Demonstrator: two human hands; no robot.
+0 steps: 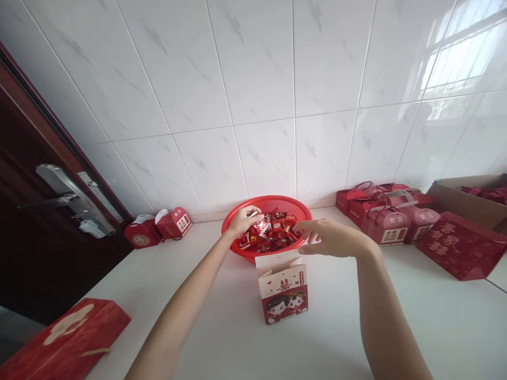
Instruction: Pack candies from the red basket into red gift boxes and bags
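White tabletop (tiled wall behind basket)

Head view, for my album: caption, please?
Left hand and right hand at a red basket of wrapped sweets, open box in front.

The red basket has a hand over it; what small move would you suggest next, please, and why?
Perhaps move a wrapped sweet toward the box: the left hand is over the red basket, and the box stands in front, top flaps raised.

The character 囍 stands on the cartoon-couple box and on pale labels of red boxes.
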